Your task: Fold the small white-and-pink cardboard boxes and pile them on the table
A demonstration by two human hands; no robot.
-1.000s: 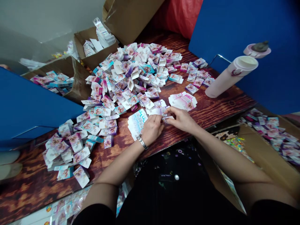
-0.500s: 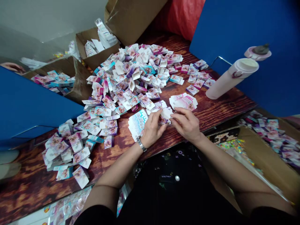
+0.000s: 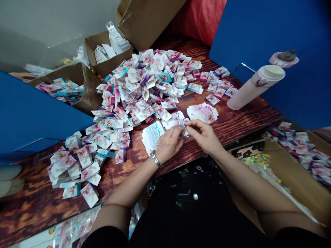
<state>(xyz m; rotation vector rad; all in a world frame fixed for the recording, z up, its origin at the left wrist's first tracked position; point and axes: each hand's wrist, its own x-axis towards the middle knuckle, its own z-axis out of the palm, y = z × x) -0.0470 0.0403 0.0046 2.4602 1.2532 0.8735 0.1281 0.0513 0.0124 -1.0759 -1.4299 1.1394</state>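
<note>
Clock directions take the hands as the centre of the dial, with twelve o'clock at the top of the view. The small carton (image 3: 184, 133), purple-printed and partly hidden by fingers, is located at the centre, above the near edge of the wood-patterned table (image 3: 240, 121). The left hand (image 3: 169, 142) is on its nine o'clock side; its fingers are bent and clamped on the carton, and the thumb is below them. The right hand (image 3: 205, 137) is on the three o'clock side; its thumb and forefinger tips are together on the carton's upper edge. A metal-band watch (image 3: 156, 159) encircles the left wrist. Three stacks of flat cartons lie around the hands: the purple stack (image 3: 172, 119) at eleven o'clock, just beyond the fingers; the blue stack (image 3: 150, 137) at nine o'clock, beside the left hand; and the pink stack (image 3: 202, 113) between one and two o'clock, near the right hand. A large heap (image 3: 144, 82) of folded cartons, many with raised flaps, occupies eleven o'clock and spreads down toward nine. A small group of cartons (image 3: 219, 90) lies at one o'clock. At two o'clock a pale pink bottle (image 3: 254, 88) stands on the table, its lid (image 3: 283, 62) swung back. At four o'clock, below table level, a cardboard box (image 3: 287, 168) contains small multicoloured pieces (image 3: 260, 164).
</note>
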